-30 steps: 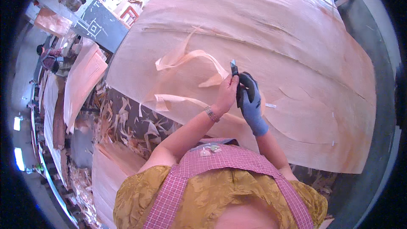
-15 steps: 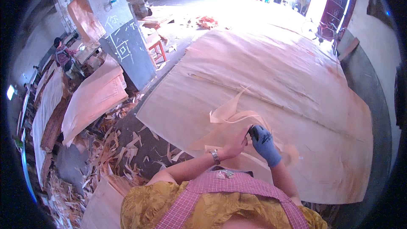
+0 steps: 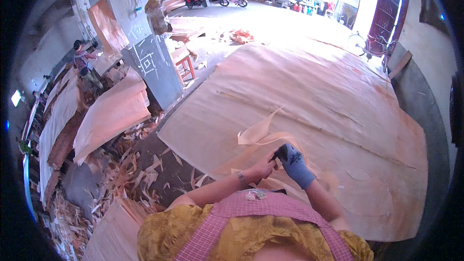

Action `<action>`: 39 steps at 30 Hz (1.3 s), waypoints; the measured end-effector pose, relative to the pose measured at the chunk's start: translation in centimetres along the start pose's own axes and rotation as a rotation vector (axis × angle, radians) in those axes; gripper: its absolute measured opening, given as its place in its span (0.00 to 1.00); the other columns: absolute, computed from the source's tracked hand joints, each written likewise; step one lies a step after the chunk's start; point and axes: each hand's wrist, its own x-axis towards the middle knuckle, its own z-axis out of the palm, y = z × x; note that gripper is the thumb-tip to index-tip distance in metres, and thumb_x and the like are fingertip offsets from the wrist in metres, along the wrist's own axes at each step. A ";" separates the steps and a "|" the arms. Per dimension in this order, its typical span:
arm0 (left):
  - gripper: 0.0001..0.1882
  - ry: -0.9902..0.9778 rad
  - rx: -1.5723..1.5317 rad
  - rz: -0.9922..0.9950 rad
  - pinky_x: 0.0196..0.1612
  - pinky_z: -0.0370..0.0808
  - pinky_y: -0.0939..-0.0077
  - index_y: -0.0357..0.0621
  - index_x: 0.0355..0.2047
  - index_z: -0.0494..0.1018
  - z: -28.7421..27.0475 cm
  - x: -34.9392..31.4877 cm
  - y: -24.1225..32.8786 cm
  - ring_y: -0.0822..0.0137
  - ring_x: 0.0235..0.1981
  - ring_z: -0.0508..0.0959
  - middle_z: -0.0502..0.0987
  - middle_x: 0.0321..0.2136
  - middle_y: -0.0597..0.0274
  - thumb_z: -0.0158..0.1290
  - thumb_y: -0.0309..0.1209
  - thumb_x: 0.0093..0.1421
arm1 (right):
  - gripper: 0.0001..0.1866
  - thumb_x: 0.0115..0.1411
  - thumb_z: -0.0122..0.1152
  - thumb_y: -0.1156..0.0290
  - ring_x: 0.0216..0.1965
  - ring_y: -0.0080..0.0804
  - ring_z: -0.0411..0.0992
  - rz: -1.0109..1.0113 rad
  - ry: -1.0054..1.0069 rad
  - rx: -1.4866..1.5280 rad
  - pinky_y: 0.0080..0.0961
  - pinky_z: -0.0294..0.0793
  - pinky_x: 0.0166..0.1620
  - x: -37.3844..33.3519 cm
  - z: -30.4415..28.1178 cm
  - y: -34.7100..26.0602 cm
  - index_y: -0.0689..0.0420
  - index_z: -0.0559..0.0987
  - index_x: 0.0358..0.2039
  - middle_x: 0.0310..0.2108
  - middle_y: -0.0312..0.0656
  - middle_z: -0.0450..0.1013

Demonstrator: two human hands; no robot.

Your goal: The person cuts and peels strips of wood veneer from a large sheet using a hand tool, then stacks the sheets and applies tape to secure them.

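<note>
My left hand is bare, with a metal-banded wristwatch above it on the forearm. Its fingers are curled and meet my right hand, which wears a blue-grey glove with dark fingertips. Both hands are closed together in front of my chest; what they pinch, if anything, is too small or hidden to make out. Just beyond them, thin curled strips of wood veneer rise from a broad sheet of veneer. More loose strip lies partly under my hands and forearms.
At left, stacked veneer sheets lean over a floor littered with scraps. A painted pillar and a red stool stand beyond. Another person works at far left. Parked bikes are at the back; a bicycle stands by the doorway.
My view has tilted up slightly. Both hands have shifted a little left, and my left fingers, stretched toward the glove before, are now more curled.
</note>
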 end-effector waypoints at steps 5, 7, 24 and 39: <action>0.31 -0.037 -0.057 -0.039 0.14 0.62 0.84 0.60 0.68 0.49 2.0 -1.0 1.9 0.79 0.13 0.62 0.70 0.26 0.64 0.38 0.26 0.65 | 0.07 0.52 0.59 0.82 0.33 0.45 0.73 0.048 0.116 0.230 0.34 0.73 0.38 -1.3 -0.7 0.9 0.60 0.75 0.33 0.30 0.48 0.73; 0.30 -0.023 -0.067 -0.092 0.15 0.62 0.84 0.61 0.67 0.52 2.2 -1.2 1.8 0.79 0.15 0.63 0.70 0.27 0.66 0.40 0.27 0.66 | 0.07 0.52 0.60 0.82 0.33 0.43 0.73 0.013 0.140 0.233 0.33 0.73 0.38 -1.6 -1.0 0.7 0.60 0.75 0.33 0.31 0.47 0.73; 0.15 -0.079 0.045 -0.031 0.15 0.63 0.86 0.49 0.49 0.69 1.5 -3.1 2.3 0.82 0.14 0.64 0.69 0.23 0.72 0.46 0.40 0.66 | 0.13 0.65 0.57 0.66 0.35 0.20 0.73 0.319 -0.139 0.855 0.21 0.74 0.41 -1.4 -4.0 0.4 0.63 0.82 0.40 0.32 0.35 0.78; 0.13 0.029 -0.460 -0.168 0.10 0.54 0.85 0.43 0.32 0.72 -1.2 -2.0 5.6 0.82 0.08 0.59 0.65 0.13 0.74 0.55 0.39 0.64 | 0.20 0.47 0.71 0.62 0.45 0.39 0.74 -0.412 0.341 -0.365 0.35 0.68 0.51 -2.1 -4.1 -3.0 0.50 0.82 0.42 0.45 0.38 0.77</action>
